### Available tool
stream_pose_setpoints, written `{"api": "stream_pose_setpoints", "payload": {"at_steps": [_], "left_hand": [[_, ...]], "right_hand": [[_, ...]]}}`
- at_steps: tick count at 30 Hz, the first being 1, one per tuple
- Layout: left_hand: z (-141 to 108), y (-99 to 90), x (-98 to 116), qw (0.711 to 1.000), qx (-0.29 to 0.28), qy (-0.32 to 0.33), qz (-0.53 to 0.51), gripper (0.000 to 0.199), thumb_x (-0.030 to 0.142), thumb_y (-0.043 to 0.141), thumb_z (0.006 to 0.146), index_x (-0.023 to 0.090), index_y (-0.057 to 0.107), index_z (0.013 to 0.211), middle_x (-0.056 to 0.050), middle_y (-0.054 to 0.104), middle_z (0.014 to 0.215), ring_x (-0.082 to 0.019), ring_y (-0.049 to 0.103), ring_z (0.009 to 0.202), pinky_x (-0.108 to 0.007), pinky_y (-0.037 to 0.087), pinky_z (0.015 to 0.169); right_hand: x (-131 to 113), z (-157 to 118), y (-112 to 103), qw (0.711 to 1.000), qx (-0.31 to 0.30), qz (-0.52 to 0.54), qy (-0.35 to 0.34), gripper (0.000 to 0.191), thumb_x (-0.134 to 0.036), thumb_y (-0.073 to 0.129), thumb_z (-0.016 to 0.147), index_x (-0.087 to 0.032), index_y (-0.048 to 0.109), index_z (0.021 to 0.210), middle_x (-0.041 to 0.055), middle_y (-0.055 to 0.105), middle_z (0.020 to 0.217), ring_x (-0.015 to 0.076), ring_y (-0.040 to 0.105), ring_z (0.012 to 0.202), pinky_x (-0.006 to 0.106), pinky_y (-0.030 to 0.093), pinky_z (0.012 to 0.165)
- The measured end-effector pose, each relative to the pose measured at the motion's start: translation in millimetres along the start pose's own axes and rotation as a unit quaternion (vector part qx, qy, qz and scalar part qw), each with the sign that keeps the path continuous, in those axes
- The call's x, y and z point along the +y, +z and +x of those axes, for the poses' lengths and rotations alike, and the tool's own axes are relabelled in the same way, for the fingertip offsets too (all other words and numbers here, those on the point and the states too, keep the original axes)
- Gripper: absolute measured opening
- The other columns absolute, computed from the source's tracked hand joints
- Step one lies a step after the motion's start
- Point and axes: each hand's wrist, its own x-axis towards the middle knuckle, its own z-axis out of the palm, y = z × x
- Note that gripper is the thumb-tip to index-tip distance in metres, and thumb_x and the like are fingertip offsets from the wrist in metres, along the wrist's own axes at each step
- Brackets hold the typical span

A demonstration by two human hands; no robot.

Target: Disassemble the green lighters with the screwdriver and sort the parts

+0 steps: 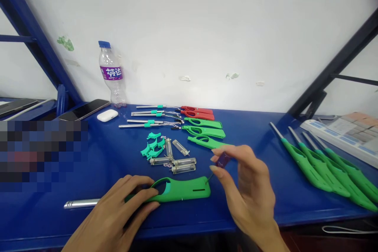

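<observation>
A green long-nosed gas lighter [184, 189] lies at the table's front, its metal tube [82, 203] pointing left. Across its neck and trigger ring, my left hand [124, 208] is closed, pressing it to the table. My right hand [251, 189] pinches a small screwdriver with a short dark purple handle [223, 160] between thumb and fingers. The thin shaft slants down to the right end of the lighter body; whether the tip sits in a hole there I cannot tell. Behind lie several clear fuel tanks [184, 168] and turquoise triggers [153, 147].
Green [206, 141] and red handle shells [197, 111] lie behind, with metal tubes [147, 121] and wires beside them. Several assembled lighters [310, 165] lie at right near a power strip [339, 141]. A plastic bottle [112, 75], white earbud case [107, 115] and phone [85, 109] stand back left.
</observation>
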Motion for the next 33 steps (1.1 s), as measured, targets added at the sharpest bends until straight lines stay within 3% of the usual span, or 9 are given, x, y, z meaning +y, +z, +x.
{"api": "stream_pose_setpoints", "payload": {"at_steps": [4, 9, 14, 17, 19, 23, 28, 31, 33], "left_hand": [[-3, 0.7, -2, 1.0, -0.012, -0.007, 0.004, 0.029, 0.045, 0.054, 0.109, 0.034, 0.07, 0.131, 0.001, 0.073, 0.122, -0.015, 0.071, 0.111, -0.023, 0.06, 0.099], [-8, 3.9, -5, 1.0, -0.017, -0.013, 0.016, 0.029, 0.047, 0.057, 0.107, 0.034, 0.069, 0.131, 0.002, 0.072, 0.123, -0.015, 0.071, 0.112, -0.022, 0.059, 0.101], [-10, 5.7, -7, 0.999, -0.016, -0.003, 0.03, 0.031, 0.048, 0.057, 0.108, 0.033, 0.068, 0.132, 0.002, 0.071, 0.124, -0.014, 0.07, 0.113, -0.02, 0.058, 0.102], [-10, 5.4, -8, 0.999, -0.029, 0.001, 0.036, 0.03, 0.045, 0.054, 0.109, 0.033, 0.067, 0.134, 0.001, 0.071, 0.126, -0.015, 0.07, 0.116, -0.022, 0.058, 0.104], [-9, 5.1, -8, 0.998, -0.042, 0.005, 0.037, 0.03, 0.043, 0.052, 0.11, 0.034, 0.066, 0.136, 0.001, 0.07, 0.128, -0.016, 0.069, 0.118, -0.024, 0.058, 0.105], [-10, 4.0, -8, 0.998, -0.056, 0.0, 0.043, 0.033, 0.043, 0.052, 0.11, 0.035, 0.063, 0.14, 0.001, 0.069, 0.131, -0.016, 0.068, 0.121, -0.024, 0.057, 0.107], [-9, 2.0, -9, 0.997, -0.053, 0.018, 0.045, 0.032, 0.042, 0.051, 0.11, 0.036, 0.065, 0.139, 0.001, 0.071, 0.129, -0.017, 0.068, 0.121, -0.026, 0.057, 0.107], [-6, 2.3, -8, 0.999, -0.031, 0.01, 0.036, 0.031, 0.044, 0.052, 0.11, 0.034, 0.067, 0.136, 0.001, 0.072, 0.126, -0.016, 0.07, 0.116, -0.024, 0.058, 0.103], [-5, 2.8, -7, 0.999, -0.023, 0.002, 0.033, 0.031, 0.045, 0.054, 0.109, 0.034, 0.069, 0.133, 0.001, 0.072, 0.124, -0.016, 0.071, 0.113, -0.024, 0.059, 0.101]], "right_hand": [[3, -1, -1, 0.999, -0.005, 0.002, 0.034, 0.053, -0.003, 0.061, 0.1, -0.035, 0.056, 0.142, 0.0013, 0.063, 0.129, 0.0194, 0.06, 0.121, 0.041, 0.049, 0.105], [2, 0, -3, 0.996, 0.004, -0.007, -0.085, 0.046, 0.001, 0.074, 0.089, -0.03, 0.066, 0.122, -0.0025, 0.07, 0.107, 0.0181, 0.068, 0.101, 0.043, 0.048, 0.106], [4, -2, -3, 0.996, -0.037, -0.005, -0.081, 0.055, 0.007, 0.058, 0.094, -0.03, 0.059, 0.134, -0.0011, 0.076, 0.119, 0.0195, 0.074, 0.107, 0.048, 0.043, 0.111], [4, -2, -2, 0.998, -0.038, -0.004, -0.054, 0.06, 0.006, 0.051, 0.097, -0.031, 0.053, 0.145, 0.0019, 0.073, 0.128, 0.0207, 0.07, 0.116, 0.047, 0.049, 0.106], [2, -1, -3, 0.998, -0.03, -0.013, -0.051, 0.057, 0.003, 0.055, 0.097, -0.031, 0.056, 0.142, 0.0026, 0.07, 0.127, 0.0212, 0.065, 0.119, 0.043, 0.053, 0.099], [1, 0, -3, 0.996, 0.002, -0.034, -0.085, 0.055, 0.003, 0.066, 0.092, -0.031, 0.062, 0.135, 0.0016, 0.067, 0.109, 0.0199, 0.062, 0.105, 0.039, 0.056, 0.09], [2, -5, 0, 0.996, 0.019, -0.019, -0.082, 0.064, 0.011, 0.053, 0.093, -0.031, 0.059, 0.142, 0.0021, 0.068, 0.118, 0.0186, 0.068, 0.105, 0.038, 0.059, 0.086], [-3, -5, -3, 0.99, 0.07, -0.056, -0.106, 0.057, 0.009, 0.05, 0.094, -0.03, 0.063, 0.133, 0.0007, 0.068, 0.115, 0.0162, 0.068, 0.103, 0.034, 0.058, 0.084], [-10, -2, -12, 0.992, 0.072, -0.083, -0.058, 0.046, 0.002, 0.049, 0.099, -0.029, 0.062, 0.13, 0.0012, 0.065, 0.112, 0.0153, 0.065, 0.1, 0.032, 0.055, 0.083]]}}
